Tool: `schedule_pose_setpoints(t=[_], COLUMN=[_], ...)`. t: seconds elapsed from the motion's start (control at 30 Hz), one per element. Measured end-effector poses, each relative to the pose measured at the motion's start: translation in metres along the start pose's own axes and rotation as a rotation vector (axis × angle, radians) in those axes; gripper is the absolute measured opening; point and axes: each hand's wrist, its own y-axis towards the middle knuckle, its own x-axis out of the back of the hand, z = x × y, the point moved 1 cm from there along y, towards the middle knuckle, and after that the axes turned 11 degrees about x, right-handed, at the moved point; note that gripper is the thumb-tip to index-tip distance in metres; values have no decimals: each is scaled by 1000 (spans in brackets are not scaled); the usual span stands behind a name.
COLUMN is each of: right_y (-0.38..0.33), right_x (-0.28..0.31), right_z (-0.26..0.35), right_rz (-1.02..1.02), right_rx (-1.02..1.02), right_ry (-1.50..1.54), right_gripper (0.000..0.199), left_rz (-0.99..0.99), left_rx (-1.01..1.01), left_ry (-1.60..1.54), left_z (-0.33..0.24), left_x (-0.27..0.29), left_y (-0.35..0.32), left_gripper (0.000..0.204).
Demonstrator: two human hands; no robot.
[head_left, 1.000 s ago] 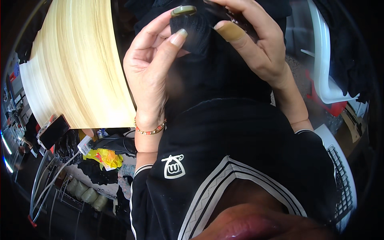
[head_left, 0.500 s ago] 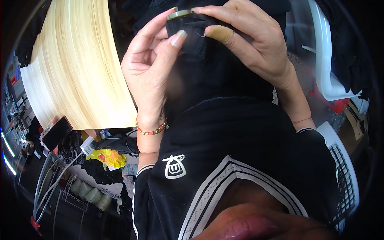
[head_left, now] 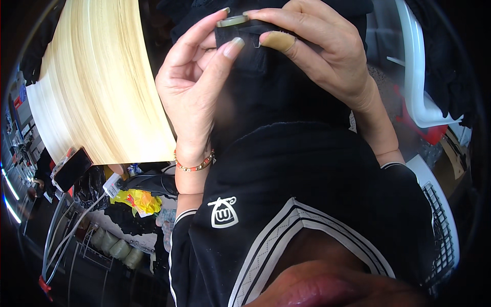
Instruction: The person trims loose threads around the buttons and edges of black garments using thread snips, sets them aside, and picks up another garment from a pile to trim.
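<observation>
Near the top of the head view, a flat, round, greenish button (head_left: 232, 21) sits at the upper edge of a piece of black cloth (head_left: 250, 64). My left hand (head_left: 190, 77) grips the cloth and button, its index fingertip at the button's left edge and its thumb lower, against the cloth. Across from it, my right hand (head_left: 327, 53) has its index fingertip at the button's right edge. A tan finger cover (head_left: 279, 41) wraps the right thumb, whose tip is by the cloth. A tiny pale thread-like bit shows there. Anything finer between the right fingers cannot be made out.
A wood-grain tabletop (head_left: 107, 87) lies to my left, with a dark phone (head_left: 73, 170) by its near corner. Below are a yellow plastic bag (head_left: 143, 201) and several pale bundles on a rack (head_left: 97, 256). At right are a white curved plastic piece (head_left: 414, 77) and a black grid (head_left: 444, 240).
The button has shifted slightly down and to the right. My left thumb has edged right, and my right thumb has moved slightly left. Both hands keep their hold.
</observation>
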Motion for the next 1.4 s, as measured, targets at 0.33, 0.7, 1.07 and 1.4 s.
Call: schedule_pose_setpoints(t=[0.33,0.7,1.07,1.4], right_y=[7,-18,-27,-35], right_x=[-1,22,24,45], right_z=[3,1,6,21], right_rz=[76,90,-97,-208], right_rx=[-5,-139,-157,-186], right_ry=[-61,150,244,277], right_gripper=[22,32,29,28], left_rz=[10,-86,-37,-132], left_rx=[-3,-63,-293,-229], left_ry=[-15,433,1430,770], left_z=[-2,-16,31,-99], left_x=[2,41,-41,34], left_y=[-1,25,62,79], left_gripper=[41,24,106,36])
